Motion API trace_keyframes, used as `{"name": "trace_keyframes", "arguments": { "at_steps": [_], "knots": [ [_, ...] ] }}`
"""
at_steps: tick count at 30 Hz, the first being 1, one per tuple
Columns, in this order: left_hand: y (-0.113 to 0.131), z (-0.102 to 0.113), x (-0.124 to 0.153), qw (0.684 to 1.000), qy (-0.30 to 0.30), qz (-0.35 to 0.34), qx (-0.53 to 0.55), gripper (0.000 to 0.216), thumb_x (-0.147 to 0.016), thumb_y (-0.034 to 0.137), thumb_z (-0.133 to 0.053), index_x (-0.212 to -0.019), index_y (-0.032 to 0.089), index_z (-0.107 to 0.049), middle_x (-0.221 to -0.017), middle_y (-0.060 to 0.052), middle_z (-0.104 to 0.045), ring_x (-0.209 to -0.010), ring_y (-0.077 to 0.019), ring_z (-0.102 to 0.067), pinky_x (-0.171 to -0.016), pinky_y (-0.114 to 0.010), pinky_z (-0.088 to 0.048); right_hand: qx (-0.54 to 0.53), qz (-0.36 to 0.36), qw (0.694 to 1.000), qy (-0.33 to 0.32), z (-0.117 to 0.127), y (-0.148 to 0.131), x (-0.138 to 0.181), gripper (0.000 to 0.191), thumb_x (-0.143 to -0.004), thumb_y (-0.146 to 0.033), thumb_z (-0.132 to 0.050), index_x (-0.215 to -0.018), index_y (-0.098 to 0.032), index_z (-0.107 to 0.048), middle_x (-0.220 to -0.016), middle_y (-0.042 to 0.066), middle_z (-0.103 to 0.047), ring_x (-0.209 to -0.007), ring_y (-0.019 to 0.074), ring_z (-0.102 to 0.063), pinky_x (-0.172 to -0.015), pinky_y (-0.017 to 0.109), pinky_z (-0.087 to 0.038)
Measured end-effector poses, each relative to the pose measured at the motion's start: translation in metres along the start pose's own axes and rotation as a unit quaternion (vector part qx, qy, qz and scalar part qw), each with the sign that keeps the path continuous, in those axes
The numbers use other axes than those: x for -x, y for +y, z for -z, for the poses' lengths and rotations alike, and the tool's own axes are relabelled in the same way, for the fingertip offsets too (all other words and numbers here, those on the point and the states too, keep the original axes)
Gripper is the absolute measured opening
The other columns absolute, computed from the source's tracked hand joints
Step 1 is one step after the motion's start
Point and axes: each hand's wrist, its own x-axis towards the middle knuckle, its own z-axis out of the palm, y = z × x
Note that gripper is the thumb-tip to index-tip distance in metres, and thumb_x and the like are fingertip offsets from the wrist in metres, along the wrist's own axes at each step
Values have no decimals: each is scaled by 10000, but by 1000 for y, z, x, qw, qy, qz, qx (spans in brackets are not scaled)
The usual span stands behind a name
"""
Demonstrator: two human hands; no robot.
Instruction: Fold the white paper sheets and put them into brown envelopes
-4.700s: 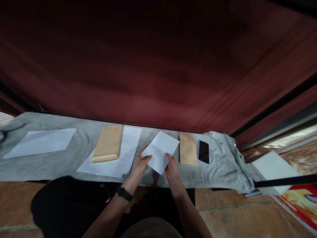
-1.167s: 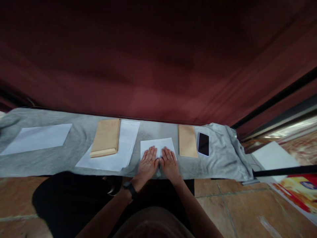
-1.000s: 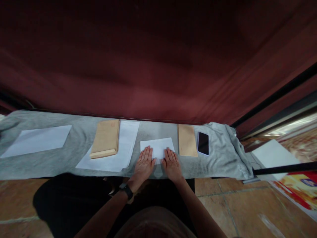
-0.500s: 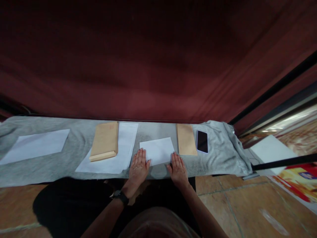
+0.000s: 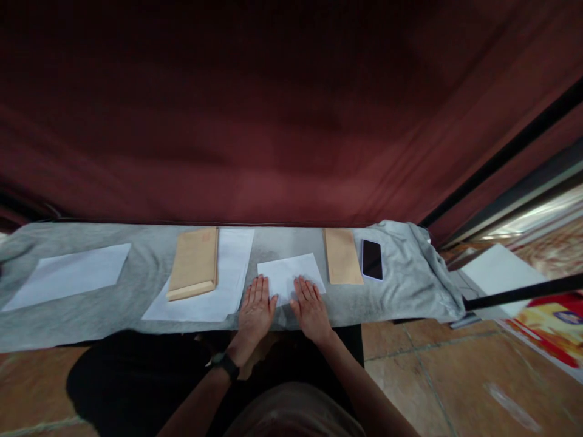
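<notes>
A small white sheet of paper [image 5: 290,272], possibly folded, lies in front of me on the grey cloth. My left hand [image 5: 256,306] rests flat with its fingertips at the paper's left edge. On the paper's lower right part lies my right hand [image 5: 310,305], palm down with fingers stretched out. Neither hand grips anything. Just right of the paper is a brown envelope [image 5: 342,256]. A stack of brown envelopes [image 5: 194,261] sits to the left, on top of several white sheets [image 5: 232,273].
A phone [image 5: 372,260] lies right of the single envelope. Another white sheet [image 5: 73,273] is at the far left of the grey cloth [image 5: 150,255]. A dark red curtain [image 5: 282,152] hangs behind. Black bars [image 5: 523,292] stand at the right.
My right hand has slid left across the paper from its right corner toward the middle. The left hand stays nearly in place at the left edge.
</notes>
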Motion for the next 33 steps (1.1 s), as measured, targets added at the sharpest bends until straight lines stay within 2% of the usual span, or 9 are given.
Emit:
{"name": "trace_keyframes", "arguments": {
  "at_steps": [4,8,11,16,19,22,28,33],
  "knots": [
    [-2,2,1,1000,-1,-1,3,644,-1038,406,-320,-1577,56,-335,-1598,-214,-396,-1497,-334,-375,-1199,-540,-363,13,0,1000,12,-7,6,4,527,-1072,-378,-428,-1545,-147,-433,-1584,124,-461,-1476,251,-419,-1216,452,-329],
    [6,4,-2,1000,2,14,-8,629,-1046,405,-297,-1560,51,-367,-1579,-228,-424,-1499,-352,-369,-1218,-596,-299,35,-25,999,18,-7,21,12,547,-1080,-377,-383,-1560,-115,-401,-1591,141,-445,-1473,273,-421,-1204,453,-337],
    [24,4,-12,1000,2,12,-5,621,-1056,405,-267,-1570,67,-350,-1582,-221,-426,-1524,-338,-323,-1228,-612,-268,42,-31,998,19,-6,25,15,560,-1075,-389,-385,-1566,-119,-393,-1593,143,-439,-1471,280,-424,-1205,461,-332],
    [63,-11,-36,995,-54,-76,38,622,-1055,402,-271,-1588,83,-308,-1619,-176,-391,-1538,-276,-301,-1249,-516,-287,50,-34,998,16,-10,25,15,541,-1056,-327,-399,-1556,-121,-416,-1595,137,-438,-1479,268,-413,-1220,449,-310],
    [72,-22,-44,993,-77,-78,41,641,-1052,427,-285,-1575,60,-324,-1617,-191,-386,-1538,-284,-300,-1247,-524,-282,52,-29,998,16,-12,26,15,530,-1043,-294,-400,-1536,-108,-447,-1590,138,-445,-1475,268,-419,-1222,443,-311],
    [67,-28,-48,994,-73,-73,40,661,-1047,439,-292,-1583,51,-302,-1623,-199,-366,-1545,-285,-283,-1250,-529,-270,49,-33,998,25,-12,26,14,518,-1047,-292,-399,-1531,-117,-456,-1581,138,-460,-1469,269,-430,-1218,448,-321],
    [39,-25,-56,998,-37,-37,20,637,-1040,380,-304,-1587,54,-299,-1625,-207,-354,-1539,-304,-292,-1238,-540,-283,37,-36,998,37,-9,24,15,509,-1071,-320,-385,-1535,-122,-449,-1580,134,-461,-1453,263,-455,-1207,445,-341],
    [31,-21,-58,999,-38,-22,2,617,-1040,377,-306,-1561,50,-361,-1615,-213,-374,-1537,-321,-294,-1230,-545,-289,8,-71,997,6,-6,24,2,486,-1080,-317,-343,-1498,-133,-509,-1548,122,-508,-1433,259,-481,-1201,450,-351]
  ]
}}
